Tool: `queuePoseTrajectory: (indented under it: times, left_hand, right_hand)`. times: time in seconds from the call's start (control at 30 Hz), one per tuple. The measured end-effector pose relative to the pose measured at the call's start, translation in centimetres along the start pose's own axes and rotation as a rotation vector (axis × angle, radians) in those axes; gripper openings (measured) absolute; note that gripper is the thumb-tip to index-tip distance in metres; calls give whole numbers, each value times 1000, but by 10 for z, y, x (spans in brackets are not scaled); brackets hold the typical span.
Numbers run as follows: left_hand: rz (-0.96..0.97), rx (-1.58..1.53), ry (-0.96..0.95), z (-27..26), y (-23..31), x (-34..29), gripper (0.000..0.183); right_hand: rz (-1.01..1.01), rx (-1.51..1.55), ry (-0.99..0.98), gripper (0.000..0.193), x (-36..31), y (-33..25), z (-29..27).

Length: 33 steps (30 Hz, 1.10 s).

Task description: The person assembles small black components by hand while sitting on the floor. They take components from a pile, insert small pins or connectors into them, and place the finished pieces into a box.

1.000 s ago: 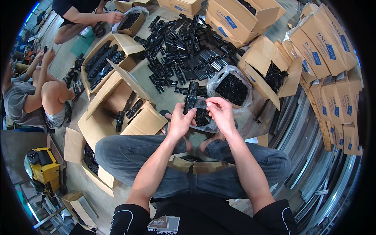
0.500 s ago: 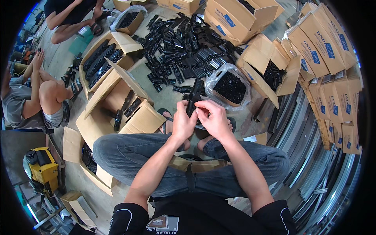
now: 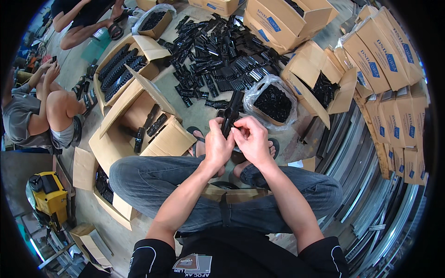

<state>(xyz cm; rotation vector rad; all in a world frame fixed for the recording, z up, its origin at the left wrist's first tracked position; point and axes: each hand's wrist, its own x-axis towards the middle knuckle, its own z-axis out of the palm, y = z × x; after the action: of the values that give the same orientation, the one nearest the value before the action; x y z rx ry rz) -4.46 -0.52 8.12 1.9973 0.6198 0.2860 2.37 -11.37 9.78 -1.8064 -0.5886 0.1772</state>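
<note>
Black plastic bar held upright above the lap.
It is clasped by the left hand, grip closed, and pinched by the right hand, beside a bag of parts.

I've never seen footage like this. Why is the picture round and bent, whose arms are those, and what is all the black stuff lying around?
There is no machine here: a person wears a wide fisheye camera on the head, looking down, so straight edges bend near the rim. The two forearms coming up from the bottom are that person's own. The left hand and right hand meet around a long black part, both gripping it above the knees of the jeans. On the floor ahead lies a heap of similar black parts. Beside it are a clear plastic bag of small black pieces and an open cardboard box with a few parts inside. More boxes are stacked on the right. Two other people sit at the left.
</note>
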Motion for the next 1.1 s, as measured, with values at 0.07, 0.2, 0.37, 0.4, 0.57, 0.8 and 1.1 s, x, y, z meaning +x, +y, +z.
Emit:
queuePoseTrajectory:
  times: [0.07,0.2,0.37,0.4,0.57,0.8,1.1]
  left_hand:
    - [-12,8,-10,-1,2,0,43]
    - [-9,-2,-11,-1,1,-1,43]
    - [61,-23,20,1,0,0,43]
    - [60,-23,19,2,-3,0,43]
    - [41,7,39,5,-7,0,45]
    - [31,3,28,2,-2,-1,46]
    - [47,-22,27,2,-3,-1,45]
  right_hand:
    - [-32,-22,21,14,0,-1,1]
    - [-15,-29,30,15,0,-2,2]
    - [-47,-53,39,15,0,-1,1]
    - [-46,-53,39,15,0,-1,1]
    - [-77,-96,52,13,-1,2,1]
    - [-154,-210,34,14,0,2,1]
    - [-150,-227,35,13,0,1,1]
